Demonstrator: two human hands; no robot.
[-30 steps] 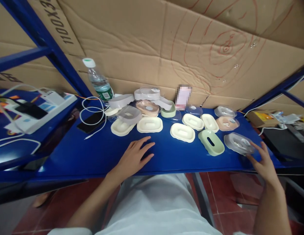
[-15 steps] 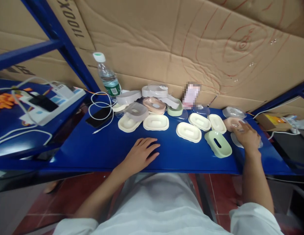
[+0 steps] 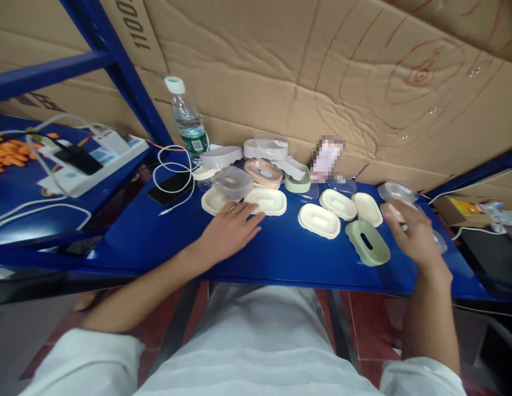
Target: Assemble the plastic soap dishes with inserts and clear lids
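Note:
My right hand [image 3: 416, 236] is closed around a pinkish soap dish [image 3: 390, 212], which the fingers partly cover. Left of it lies a light green soap dish [image 3: 377, 254] with a slot in its floor. My left hand [image 3: 231, 234] hovers open with fingers spread, its tips overlapping the front of a cream oval insert [image 3: 276, 203]; I cannot tell whether they touch. Another cream insert [image 3: 212, 202] is partly hidden under a translucent grey dish [image 3: 235, 182]. Several more cream inserts, one in front [image 3: 319, 221], lie mid-table between my hands.
At the back stand a water bottle [image 3: 192, 129], a pink dish [image 3: 264, 173], a green dish [image 3: 297, 183] and a blurred pink phone-like object [image 3: 326, 159]. A clear cover [image 3: 398, 192] sits back right. A white cable [image 3: 176, 147] loops over a black phone [image 3: 167, 192] at left.
My left hand has moved left and away from me, toward the cream inserts. My right hand has closed on the pinkish dish and shifted it slightly. The view has tilted a little.

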